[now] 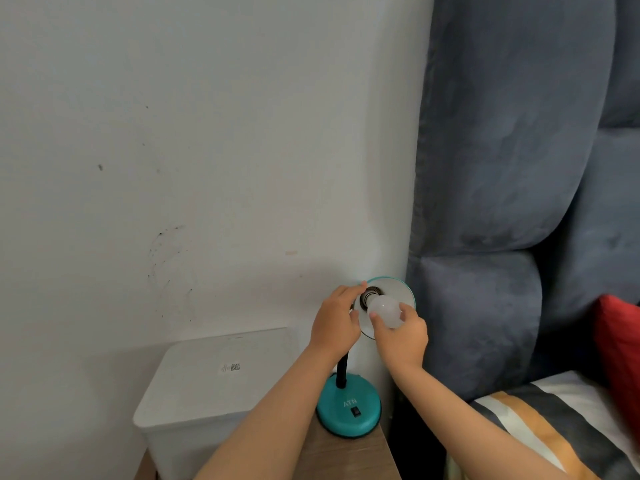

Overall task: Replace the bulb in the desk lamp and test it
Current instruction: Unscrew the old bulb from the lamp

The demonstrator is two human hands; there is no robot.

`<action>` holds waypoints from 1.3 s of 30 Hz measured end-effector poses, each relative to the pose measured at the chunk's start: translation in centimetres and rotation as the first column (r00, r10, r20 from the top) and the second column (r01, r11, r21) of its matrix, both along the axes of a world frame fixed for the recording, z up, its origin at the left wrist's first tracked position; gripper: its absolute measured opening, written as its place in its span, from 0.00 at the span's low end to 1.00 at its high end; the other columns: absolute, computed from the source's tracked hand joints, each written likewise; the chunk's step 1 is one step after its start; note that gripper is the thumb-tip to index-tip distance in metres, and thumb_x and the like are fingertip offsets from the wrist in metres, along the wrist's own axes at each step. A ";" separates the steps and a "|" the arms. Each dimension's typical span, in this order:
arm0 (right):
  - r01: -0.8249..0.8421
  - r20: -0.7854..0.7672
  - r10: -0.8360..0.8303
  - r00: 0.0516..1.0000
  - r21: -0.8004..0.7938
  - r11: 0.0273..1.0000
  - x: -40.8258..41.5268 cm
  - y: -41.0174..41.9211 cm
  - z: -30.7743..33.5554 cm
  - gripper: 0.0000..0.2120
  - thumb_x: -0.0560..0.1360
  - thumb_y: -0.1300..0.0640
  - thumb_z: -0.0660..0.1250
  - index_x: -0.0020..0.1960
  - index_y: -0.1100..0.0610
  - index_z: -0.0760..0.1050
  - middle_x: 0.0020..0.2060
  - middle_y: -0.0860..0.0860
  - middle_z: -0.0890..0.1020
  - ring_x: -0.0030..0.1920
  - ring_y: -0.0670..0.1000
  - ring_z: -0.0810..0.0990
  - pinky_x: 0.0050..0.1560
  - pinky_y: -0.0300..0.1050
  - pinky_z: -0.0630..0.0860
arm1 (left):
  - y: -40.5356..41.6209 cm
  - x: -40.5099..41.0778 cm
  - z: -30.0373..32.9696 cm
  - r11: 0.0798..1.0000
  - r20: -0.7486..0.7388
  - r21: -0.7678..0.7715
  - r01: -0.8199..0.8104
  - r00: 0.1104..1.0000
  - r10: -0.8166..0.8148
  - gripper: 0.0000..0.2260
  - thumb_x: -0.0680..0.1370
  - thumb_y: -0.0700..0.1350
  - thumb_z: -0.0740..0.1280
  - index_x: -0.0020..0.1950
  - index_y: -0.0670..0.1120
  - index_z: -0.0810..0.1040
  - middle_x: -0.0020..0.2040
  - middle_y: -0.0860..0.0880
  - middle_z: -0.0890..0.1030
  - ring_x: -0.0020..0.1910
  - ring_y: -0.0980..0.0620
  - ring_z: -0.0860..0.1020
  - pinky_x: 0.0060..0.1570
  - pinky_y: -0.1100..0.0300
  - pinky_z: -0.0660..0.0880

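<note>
A teal desk lamp stands on a wooden bedside table, with its round base and rocker switch facing me. Its shade is tilted up so the white inside and the dark socket show. A frosted white bulb sits at the socket mouth. My right hand grips the bulb's rounded end with its fingertips. My left hand holds the left rim of the shade, its fingers curled over the edge. The black flexible neck is partly hidden behind my left wrist.
A white lidded plastic box with a small label stands left of the lamp. A grey-blue padded headboard rises on the right, above a bed with a striped cover and a red pillow. A pale wall is behind.
</note>
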State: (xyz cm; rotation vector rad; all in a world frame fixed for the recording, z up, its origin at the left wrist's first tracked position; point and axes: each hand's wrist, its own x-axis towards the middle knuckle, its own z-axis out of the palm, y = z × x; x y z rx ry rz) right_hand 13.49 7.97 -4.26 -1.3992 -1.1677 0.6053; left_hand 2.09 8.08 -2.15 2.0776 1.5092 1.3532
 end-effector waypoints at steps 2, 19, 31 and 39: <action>-0.024 0.058 0.021 0.998 0.054 0.998 0.1 -0.1 -0.1 0.28 0.68 0.67 0.71 0.66 0.57 0.70 0.61 0.60 0.70 0.58 0.59 0.74 0.55 0.41 0.69 | 0.0 -0.1 0.0 1.000 -0.002 -0.003 0.001 1.000 -0.001 0.24 0.74 0.31 0.61 0.67 0.50 0.71 0.59 0.50 0.76 0.55 0.52 0.76 0.57 0.60 0.74; -0.038 0.140 0.032 0.990 0.037 0.999 1.0 -0.4 0.0 0.35 0.66 0.62 0.74 0.69 0.51 0.65 0.57 0.55 0.71 0.52 0.54 0.74 0.51 0.44 0.72 | -0.1 0.0 0.0 1.000 0.001 -0.005 0.002 1.000 -0.002 0.24 0.74 0.32 0.61 0.67 0.51 0.71 0.59 0.49 0.76 0.56 0.51 0.76 0.59 0.57 0.74; -0.064 0.047 0.062 0.997 0.032 0.997 0.8 -0.2 0.2 0.24 0.66 0.65 0.73 0.61 0.53 0.74 0.56 0.57 0.78 0.55 0.56 0.76 0.51 0.42 0.71 | -0.3 0.0 0.1 1.000 -0.003 -0.014 0.001 1.000 -0.001 0.24 0.74 0.32 0.61 0.66 0.51 0.71 0.60 0.49 0.76 0.55 0.50 0.77 0.57 0.56 0.75; -0.089 0.198 0.078 0.977 0.050 0.995 1.2 -0.3 0.7 0.26 0.65 0.66 0.73 0.60 0.49 0.75 0.56 0.54 0.75 0.47 0.50 0.74 0.45 0.41 0.69 | -0.5 -0.1 0.1 1.000 -0.008 -0.026 -0.008 1.000 0.008 0.24 0.73 0.32 0.61 0.66 0.51 0.72 0.59 0.50 0.76 0.53 0.50 0.77 0.56 0.55 0.76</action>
